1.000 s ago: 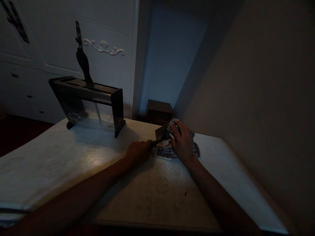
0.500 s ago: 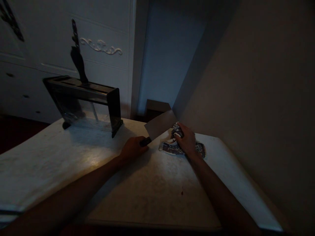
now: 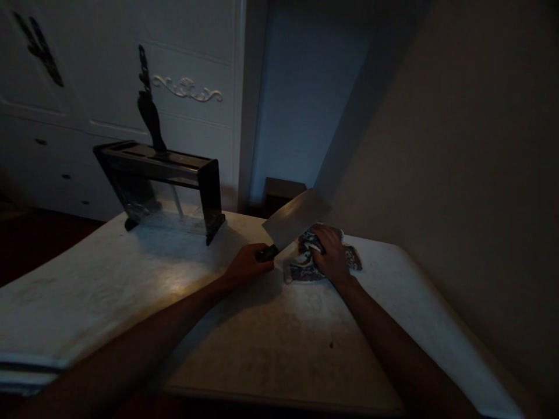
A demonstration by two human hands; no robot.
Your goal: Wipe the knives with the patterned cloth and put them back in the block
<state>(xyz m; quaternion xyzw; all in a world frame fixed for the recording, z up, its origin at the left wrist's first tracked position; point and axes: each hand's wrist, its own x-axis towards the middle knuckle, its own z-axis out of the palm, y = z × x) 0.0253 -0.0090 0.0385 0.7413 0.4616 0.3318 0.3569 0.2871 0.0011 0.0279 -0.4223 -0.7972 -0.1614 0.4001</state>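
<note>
My left hand (image 3: pixel 247 266) is wrapped round the dark handle of a cleaver (image 3: pixel 295 219), whose broad grey blade tilts up and to the right above the table. My right hand (image 3: pixel 331 253) grips a crumpled patterned cloth (image 3: pixel 305 262) that rests on the pale tabletop (image 3: pixel 131 279), right beside the blade's lower edge. Part of the cloth is hidden under my fingers.
A dark knife rack (image 3: pixel 163 183) with a clear front stands at the back left of the table, one black-handled knife (image 3: pixel 148 107) sticking up from it. White cabinet doors (image 3: pixel 109 87) lie behind. A plain wall (image 3: pixel 458 145) runs along the right. A small dark box (image 3: pixel 282 191) sits past the table's far edge.
The cleaver came up from under my right hand and the cloth, so its blade now shows tilted upward. My right hand has bunched the cloth. The view shifted slightly.
</note>
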